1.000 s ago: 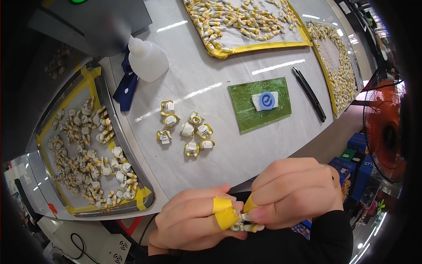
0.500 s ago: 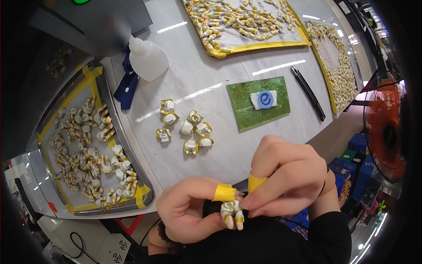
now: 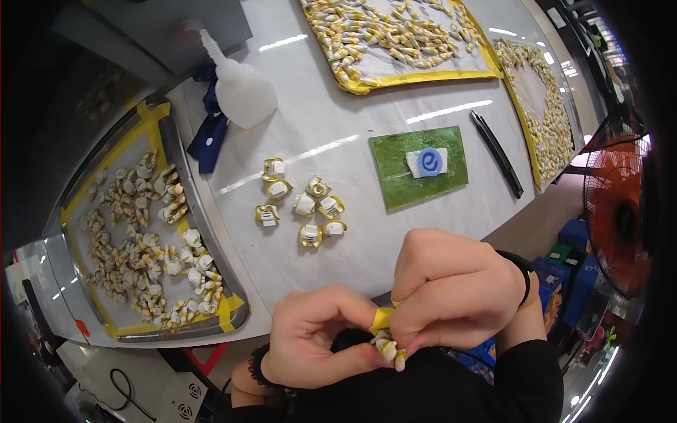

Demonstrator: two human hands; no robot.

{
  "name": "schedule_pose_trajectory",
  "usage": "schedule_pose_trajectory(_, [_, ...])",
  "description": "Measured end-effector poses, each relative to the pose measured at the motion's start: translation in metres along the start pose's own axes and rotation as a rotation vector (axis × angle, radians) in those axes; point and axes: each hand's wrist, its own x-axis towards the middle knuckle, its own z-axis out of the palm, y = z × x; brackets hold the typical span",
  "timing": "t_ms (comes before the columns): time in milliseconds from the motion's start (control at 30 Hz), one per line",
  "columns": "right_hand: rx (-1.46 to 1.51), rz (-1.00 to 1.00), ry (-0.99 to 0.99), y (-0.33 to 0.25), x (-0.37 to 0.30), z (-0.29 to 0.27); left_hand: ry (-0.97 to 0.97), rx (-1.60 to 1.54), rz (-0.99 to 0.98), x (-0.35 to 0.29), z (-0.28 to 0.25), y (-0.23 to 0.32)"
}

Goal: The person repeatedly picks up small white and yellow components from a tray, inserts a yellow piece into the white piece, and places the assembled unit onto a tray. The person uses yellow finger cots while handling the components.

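Observation:
Low at the front, my left hand [image 3: 314, 338] is closed, pinching a small white and yellow figurine part [image 3: 386, 348] with two pale leg-like ends. Yellow wrap covers the tip of my left index finger. My right hand [image 3: 455, 292] is closed too, its fingers and thumb pressed on the same figurine from the right and hiding much of it. Beyond the hands, several similar white and yellow pieces [image 3: 305, 204] lie in a loose group on the table [image 3: 268, 264].
Right of the group lies a green square plate [image 3: 395, 194] bearing a white block with a blue round top [image 3: 429, 163]. A black pen-like tool [image 3: 497, 155] and a white squeeze bottle [image 3: 247, 99] are farther out. Taped trays [image 3: 236, 321] of small parts flank the table; an orange fan [image 3: 620, 211] stands right.
Both hands have shifted, the left one rightward, and drawn tighter together. The figurine has turned and moved right, and the fingers now cover more of it.

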Motion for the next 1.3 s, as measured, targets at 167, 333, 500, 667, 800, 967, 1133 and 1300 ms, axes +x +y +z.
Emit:
schedule_pose_trajectory(167, [-0.019,0.002,-0.038,0.002,0.001,0.005,-0.016,0.185,-0.03,-0.005,-0.003,0.008])
schedule_pose_trajectory(333, [-0.048,-0.035,-0.043,0.008,-0.009,0.01,-0.019,0.993,0.102,-0.028,-0.008,0.049])
schedule_pose_trajectory(500, [-0.095,0.036,0.09,0.003,-0.032,-0.006,0.683,1.811,0.167,-0.071,-0.023,0.121])
schedule_pose_trajectory(667, [-0.19,0.087,0.196,0.003,-0.043,-0.009,0.533,2.065,0.137,-0.048,-0.046,0.171])
schedule_pose_trajectory(800, [-0.222,0.059,0.184,-0.005,-0.045,-0.01,0.536,2.059,0.278,0.012,-0.055,0.201])
schedule_pose_trajectory(967, [-0.279,0.082,0.223,-0.012,-0.055,-0.009,-0.052,2.09,0.097,0.046,-0.016,0.156])
schedule_pose_trajectory(1133, [-0.343,0.146,0.329,-0.014,-0.07,-0.014,-0.232,2.176,0.084,0.055,-0.018,0.104])
schedule_pose_trajectory(1300, [-0.533,0.129,0.385,-0.03,-0.067,-0.033,-0.229,2.051,0.122,0.055,-0.013,0.098])
